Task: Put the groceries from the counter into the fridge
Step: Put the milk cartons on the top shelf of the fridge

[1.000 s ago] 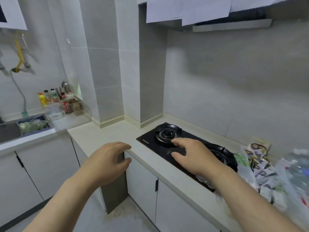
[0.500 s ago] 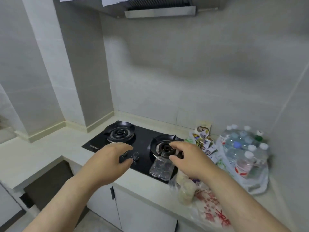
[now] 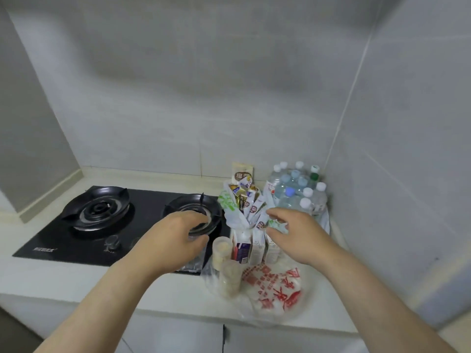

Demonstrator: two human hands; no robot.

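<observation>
Hovering left hand (image 3: 175, 240): fingers loosely curved, holding nothing, over the near rim of the right burner (image 3: 196, 202).
Right hand (image 3: 298, 238): fingers relaxed and parted, gripping nothing, above the cartons (image 3: 254, 248); whether it touches the sachets (image 3: 246, 203) cannot be told.
Groceries: crowded on the right end of the counter (image 3: 63, 281), between the hob (image 3: 150, 200) and the right wall (image 3: 407, 174).
Water bottles (image 3: 297, 189): bagged in the far right corner, close to both walls.
Sachets: upright in a white bag, just left of the bottles.
Cartons: a row on the sachets' near side.
Clear tubs (image 3: 223, 250): two, left of the cartons.
Red-printed bag (image 3: 275, 289): flat, reaching the counter's front edge.
Open room: bare counter strip left and near of the hob.
</observation>
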